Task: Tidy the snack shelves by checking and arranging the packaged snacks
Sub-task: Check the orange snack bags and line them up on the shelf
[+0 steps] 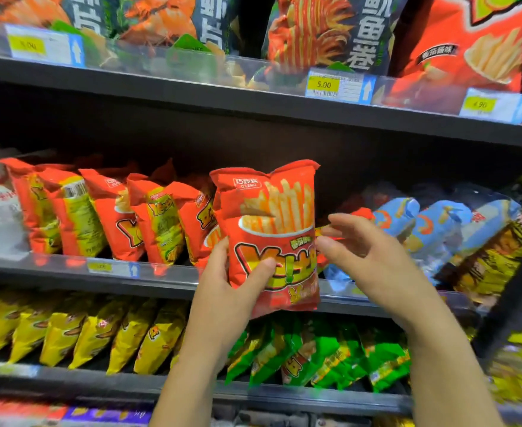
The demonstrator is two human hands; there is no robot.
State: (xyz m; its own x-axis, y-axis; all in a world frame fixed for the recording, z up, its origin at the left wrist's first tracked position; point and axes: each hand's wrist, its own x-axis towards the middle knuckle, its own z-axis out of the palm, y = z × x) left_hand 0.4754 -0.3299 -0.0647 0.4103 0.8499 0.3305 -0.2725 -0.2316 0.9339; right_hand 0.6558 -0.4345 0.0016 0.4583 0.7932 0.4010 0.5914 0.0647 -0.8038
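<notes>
At the middle shelf (68,272) of a shop's snack display, a person's left hand (232,282) grips a red bag of fries-shaped snacks (272,223) by its lower half, thumb across the front, holding it upright in front of the shelf edge. The right hand (367,257) is spread, fingers loose and holding nothing, just beside the bag's right edge; whether it touches the bag cannot be told.

The tidying looks only partly done. To the left, a row of matching red bags (99,211) stands on the shelf but leans unevenly, and one shows its back with the barcode outward. To the right, blue bags (423,223) lie slumped against each other, with yellow-and-black bags (494,257) beyond them. The held bag has yet to be set in its row, and both groups appear to need straightening.

Dark metal shelving runs across the view with clear plastic front rails. Large bags (330,32) fill the shelf above, over a yellow price tag (324,85). Below, yellow bags (68,331) and green bags (330,359) stand in leaning rows.
</notes>
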